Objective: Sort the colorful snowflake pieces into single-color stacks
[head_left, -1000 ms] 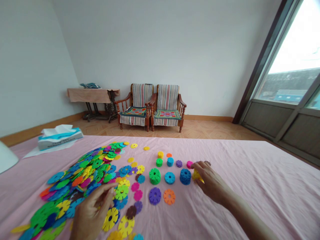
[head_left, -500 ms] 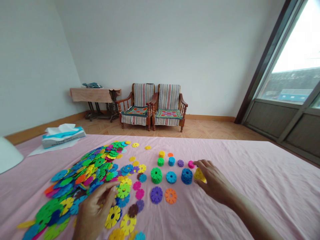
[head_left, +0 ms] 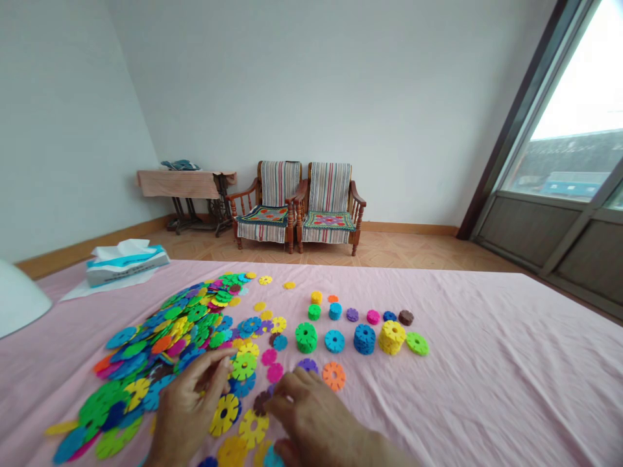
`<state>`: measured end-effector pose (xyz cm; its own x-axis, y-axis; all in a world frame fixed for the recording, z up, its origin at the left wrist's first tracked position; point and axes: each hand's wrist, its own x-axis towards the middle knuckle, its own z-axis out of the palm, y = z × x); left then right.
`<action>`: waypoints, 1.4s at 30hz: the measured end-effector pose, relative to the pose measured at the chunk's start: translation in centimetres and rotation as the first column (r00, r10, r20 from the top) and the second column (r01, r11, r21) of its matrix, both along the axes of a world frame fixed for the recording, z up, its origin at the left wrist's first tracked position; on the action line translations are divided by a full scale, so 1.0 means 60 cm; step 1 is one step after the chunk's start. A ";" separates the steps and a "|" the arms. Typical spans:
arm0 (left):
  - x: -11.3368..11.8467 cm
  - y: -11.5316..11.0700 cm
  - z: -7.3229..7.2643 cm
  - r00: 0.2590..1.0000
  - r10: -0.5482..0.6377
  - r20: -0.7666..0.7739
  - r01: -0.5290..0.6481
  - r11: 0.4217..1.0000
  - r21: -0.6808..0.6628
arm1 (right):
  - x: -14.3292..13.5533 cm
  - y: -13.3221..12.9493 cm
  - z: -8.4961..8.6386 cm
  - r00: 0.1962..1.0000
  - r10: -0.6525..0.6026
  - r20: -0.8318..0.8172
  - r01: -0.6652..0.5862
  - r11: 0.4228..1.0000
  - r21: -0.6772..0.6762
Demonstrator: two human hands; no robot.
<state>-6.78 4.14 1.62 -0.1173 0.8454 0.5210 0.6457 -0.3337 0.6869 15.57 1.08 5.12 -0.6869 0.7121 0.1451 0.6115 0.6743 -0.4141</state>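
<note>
My left hand (head_left: 192, 399) is at the right edge of a heap of notched plastic discs (head_left: 195, 314), its thumb and fingertips drawn together. A lime-green disc (head_left: 243, 367) lies just beside those fingertips; whether anything is pinched is hidden. Palm down, my right hand (head_left: 316, 412) hovers low over loose discs, thumb apart from the fingers. Its fingertips reach a dark brown disc (head_left: 261, 403), close to a yellow disc (head_left: 254, 428). Behind it, a purple disc (head_left: 307, 366) is partly covered, and an orange disc (head_left: 333, 376) lies in view.
Sorted stacks stand in rows: green (head_left: 306, 337), light blue (head_left: 334, 340), blue (head_left: 365, 338) and yellow (head_left: 392, 337), with smaller stacks behind. A lime disc (head_left: 417, 344) ends the row. A tissue box (head_left: 127, 264) sits at the back left of the pink cloth (head_left: 487, 350).
My right hand has moved left and nearer, from the yellow stack to the loose discs. A brown stack and a lime disc at the right are now uncovered. My left hand has barely moved.
</note>
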 end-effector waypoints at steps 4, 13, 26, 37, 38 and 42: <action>-0.002 0.001 0.001 1.000 0.009 -0.005 -0.009 1.000 0.007 | -0.039 0.015 -0.014 1.000 0.004 0.020 -0.006 0.995 0.097; 0.004 -0.001 0.009 1.000 -0.004 -0.003 0.004 1.000 0.016 | -0.067 0.026 -0.024 0.978 0.007 0.210 -0.065 0.960 0.272; -0.001 0.005 0.001 1.000 -0.008 0.001 0.008 1.000 0.021 | -0.068 0.027 -0.027 0.950 -0.041 0.311 -0.021 0.981 0.195; -0.012 0.012 -0.016 0.999 -0.024 0.024 0.024 1.000 -0.012 | -0.080 0.014 -0.026 0.975 0.005 0.224 -0.065 0.962 0.264; -0.013 0.012 -0.018 0.999 -0.024 0.027 0.024 1.000 -0.017 | -0.078 0.010 -0.025 0.980 0.001 0.199 -0.052 0.966 0.252; -0.015 0.014 -0.023 0.999 -0.012 0.032 0.013 0.999 -0.031 | -0.028 -0.003 0.001 0.995 -0.098 0.005 0.098 0.995 -0.013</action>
<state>-7.68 4.97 0.24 -0.1225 0.8628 0.4906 0.6192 -0.3199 0.7172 13.89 0.92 5.19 -0.6141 0.7781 0.1321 0.6764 0.6052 -0.4197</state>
